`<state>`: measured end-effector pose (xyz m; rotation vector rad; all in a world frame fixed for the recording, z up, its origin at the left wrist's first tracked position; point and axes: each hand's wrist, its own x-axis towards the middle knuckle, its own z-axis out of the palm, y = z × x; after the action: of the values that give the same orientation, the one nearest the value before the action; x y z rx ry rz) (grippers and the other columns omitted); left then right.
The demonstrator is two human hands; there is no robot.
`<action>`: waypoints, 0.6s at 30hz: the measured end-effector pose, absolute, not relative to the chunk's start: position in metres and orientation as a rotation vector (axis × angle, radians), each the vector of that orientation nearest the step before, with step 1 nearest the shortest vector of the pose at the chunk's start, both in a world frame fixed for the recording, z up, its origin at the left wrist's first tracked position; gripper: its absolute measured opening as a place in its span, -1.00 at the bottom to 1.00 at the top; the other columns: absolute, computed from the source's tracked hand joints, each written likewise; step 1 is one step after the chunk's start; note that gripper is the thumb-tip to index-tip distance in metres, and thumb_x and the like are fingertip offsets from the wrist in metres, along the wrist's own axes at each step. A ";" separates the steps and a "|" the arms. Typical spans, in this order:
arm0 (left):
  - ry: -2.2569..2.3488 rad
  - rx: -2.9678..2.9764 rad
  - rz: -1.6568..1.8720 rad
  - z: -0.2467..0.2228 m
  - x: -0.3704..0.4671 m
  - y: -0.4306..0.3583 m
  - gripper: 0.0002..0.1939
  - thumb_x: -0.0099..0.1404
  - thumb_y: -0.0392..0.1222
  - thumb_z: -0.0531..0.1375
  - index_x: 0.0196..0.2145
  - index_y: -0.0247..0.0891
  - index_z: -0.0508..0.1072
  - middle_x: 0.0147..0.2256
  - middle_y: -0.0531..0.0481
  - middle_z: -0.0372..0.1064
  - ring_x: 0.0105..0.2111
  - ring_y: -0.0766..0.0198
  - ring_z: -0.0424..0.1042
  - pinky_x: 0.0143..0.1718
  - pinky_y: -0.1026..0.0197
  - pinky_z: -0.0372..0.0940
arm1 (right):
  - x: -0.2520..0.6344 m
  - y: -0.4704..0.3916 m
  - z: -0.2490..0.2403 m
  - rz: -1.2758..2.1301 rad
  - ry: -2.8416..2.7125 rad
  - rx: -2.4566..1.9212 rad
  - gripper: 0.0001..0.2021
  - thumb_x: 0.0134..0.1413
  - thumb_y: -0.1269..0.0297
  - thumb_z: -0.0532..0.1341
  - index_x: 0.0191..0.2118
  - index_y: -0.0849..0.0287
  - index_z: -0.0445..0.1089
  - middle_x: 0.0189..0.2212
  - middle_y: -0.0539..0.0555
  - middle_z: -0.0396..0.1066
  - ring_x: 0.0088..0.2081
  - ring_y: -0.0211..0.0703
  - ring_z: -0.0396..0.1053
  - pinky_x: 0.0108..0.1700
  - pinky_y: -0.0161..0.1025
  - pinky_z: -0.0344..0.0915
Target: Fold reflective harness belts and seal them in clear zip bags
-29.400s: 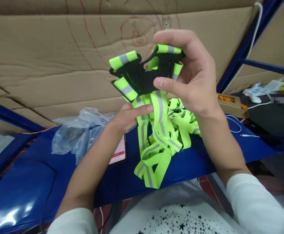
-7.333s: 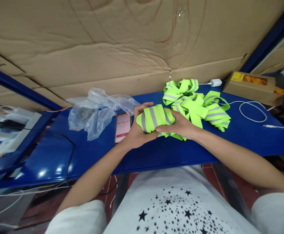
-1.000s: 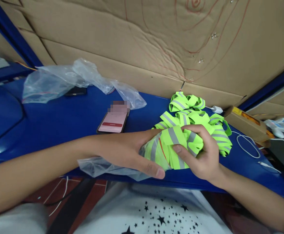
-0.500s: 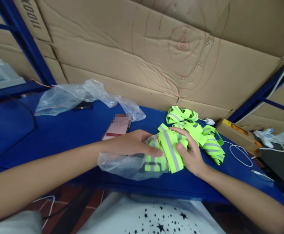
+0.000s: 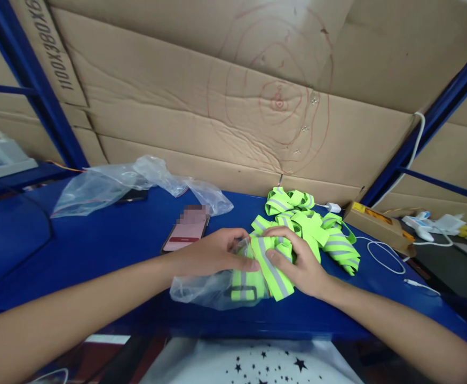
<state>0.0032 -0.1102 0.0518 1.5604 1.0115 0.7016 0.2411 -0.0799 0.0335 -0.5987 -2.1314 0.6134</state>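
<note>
My left hand (image 5: 227, 253) is closed on a clear plastic bag (image 5: 201, 290), thumb on top near the bag's mouth. Inside the bag lies part of a neon yellow-green reflective strap with a grey stripe, and a dark buckle shows through the plastic. The rest of that reflective strap (image 5: 273, 269) sticks out of the mouth to the right. My right hand (image 5: 301, 261) grips this outer part, fingers over its far side and thumb on the near face. Just behind the hands lies a pile of more reflective straps (image 5: 307, 226), loosely coiled.
A phone (image 5: 187, 229) with a lit screen lies left of the hands on the blue table (image 5: 97, 256). More clear bags (image 5: 109, 184) lie along the back, partly over a dark object. On the right are a cardboard box (image 5: 377, 226), a white cable (image 5: 393, 261) and a white charger (image 5: 333, 207).
The view has tilted up and shifted slightly right. Both hands keep their hold on the bag and strap; the strap's outer part looks slightly closer to the bag.
</note>
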 end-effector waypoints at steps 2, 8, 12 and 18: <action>1.014 1.607 0.699 0.053 0.002 -0.109 -0.50 0.09 0.05 0.48 -0.19 -0.28 0.39 -0.42 0.15 0.26 -0.45 0.38 0.19 -0.44 0.30 -0.01 | 0.241 -0.080 0.033 0.598 -2.142 -0.614 -0.78 0.36 0.21 0.24 0.06 0.05 0.37 -0.03 0.07 0.51 0.02 -0.09 0.49 0.10 -0.16 0.41; 0.979 1.695 0.682 0.058 0.000 -0.114 -0.51 0.14 0.06 0.47 -0.20 -0.26 0.36 -0.41 0.17 0.20 -0.42 0.37 0.18 -0.42 0.30 0.02 | 0.242 -0.081 0.032 0.549 -2.165 -0.608 -0.74 0.35 0.20 0.25 0.09 0.07 0.37 -0.02 0.10 0.53 0.03 -0.06 0.50 0.10 -0.11 0.42; 0.893 1.628 0.714 0.060 0.003 -0.122 -0.53 0.15 0.03 0.47 -0.16 -0.25 0.39 -0.34 0.14 0.32 -0.37 0.36 0.26 -0.34 0.29 0.13 | 0.244 -0.085 0.035 0.527 -2.183 -0.515 -0.73 0.35 0.23 0.25 0.10 0.08 0.37 0.00 0.13 0.53 0.03 -0.05 0.51 0.09 -0.11 0.43; 0.895 1.503 0.771 0.058 0.006 -0.118 -0.44 0.08 0.05 0.51 -0.11 -0.27 0.42 -0.25 0.04 0.45 -0.28 0.28 0.40 -0.22 0.23 0.26 | 0.243 -0.084 0.038 0.497 -2.143 -0.430 -0.69 0.34 0.17 0.29 0.13 0.07 0.42 0.03 0.14 0.53 0.05 -0.06 0.49 0.14 -0.09 0.41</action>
<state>0.0059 -0.1182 0.0578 1.5032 0.8946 0.7711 0.2426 -0.0835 0.0383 -0.4295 -2.1427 0.4971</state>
